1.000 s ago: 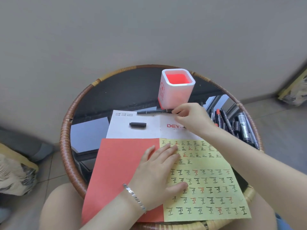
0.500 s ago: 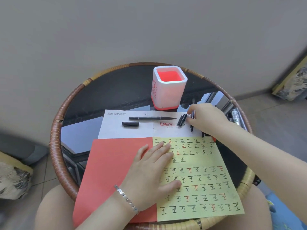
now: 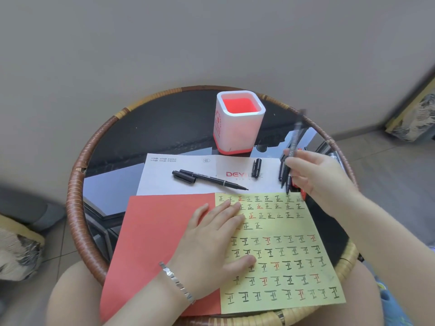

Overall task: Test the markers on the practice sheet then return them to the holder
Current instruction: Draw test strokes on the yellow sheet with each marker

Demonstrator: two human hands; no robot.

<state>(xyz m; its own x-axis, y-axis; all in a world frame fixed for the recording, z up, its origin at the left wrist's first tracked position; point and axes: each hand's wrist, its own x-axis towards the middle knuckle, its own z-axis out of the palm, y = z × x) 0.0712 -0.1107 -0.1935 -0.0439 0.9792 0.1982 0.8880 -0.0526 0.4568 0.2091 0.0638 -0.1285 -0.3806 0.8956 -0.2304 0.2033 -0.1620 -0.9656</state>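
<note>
My left hand [image 3: 211, 245] lies flat with spread fingers on the yellow practice sheet [image 3: 287, 260], which is covered in black and red marks. My right hand [image 3: 317, 175] is shut on a bundle of black markers [image 3: 292, 156] at the sheet's upper right corner, tips down, one marker sticking up. An uncapped black marker [image 3: 211, 180] lies on the white paper [image 3: 164, 182], with a loose cap [image 3: 184, 177] beside it and another cap [image 3: 257, 168] farther right. The white holder [image 3: 237, 128] with a red inside stands behind them.
A red sheet [image 3: 155, 241] lies left of the yellow one. Everything sits on a round dark glass table with a woven rattan rim [image 3: 77, 180]. More markers lie at the table's right edge, mostly hidden behind my right hand. A wall is close behind.
My right hand let go of the uncapped marker on the white paper, moved right and picked up a bundle of markers. A second cap now lies on the paper. My left hand stayed put.
</note>
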